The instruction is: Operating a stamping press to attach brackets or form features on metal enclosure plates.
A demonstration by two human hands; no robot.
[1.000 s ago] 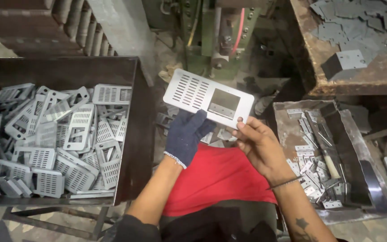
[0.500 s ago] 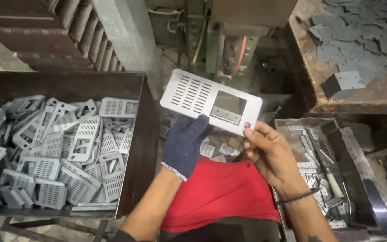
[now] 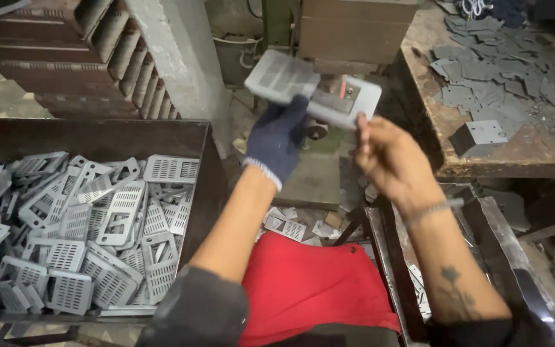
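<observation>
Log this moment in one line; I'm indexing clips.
left hand: gloved, holds perforated grey metal plate | right hand: bare, pinches plate's edge | dark bin of similar plates at left

Grey sheet-metal plate, slotted vents on left half, rect. cutout on right; motion-blurred, tilted, held up at upper centre of frame.

One perforated metal plate is held up between two hands, the gloved left hand and the bare right hand. One dark bin holds a heap of similar grey plates, too many and too overlapped to count. One workbench carries many flat dark blanks, also beyond counting, and one red cloth lies below.
</observation>
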